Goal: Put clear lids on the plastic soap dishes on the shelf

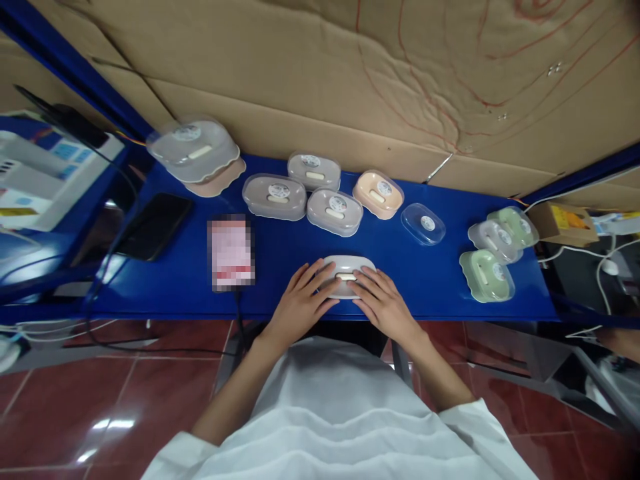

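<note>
Near the front edge of the blue table, a pale grey oval soap dish [346, 290] lies between both hands, with a cream oblong piece [345, 277] at its middle. My left hand [303, 303] grips its left end, fingers over the top and thumb at the near side. My right hand [385, 303] holds the right end the same way, fingertips close to the cream piece. The fingers cover parts of the dish's ends. Beyond my right hand, a loose clear lid [415, 223] with a round sticker rests on the table.
Several lidded grey dishes [274, 200] and a peach one [379, 195] sit along the back. Stacked dishes [200, 160] stand back left; green dishes [483, 280] are at right. A black phone [155, 227] and a blurred pink item [231, 253] lie left. A cardboard wall [280, 73] rises behind.
</note>
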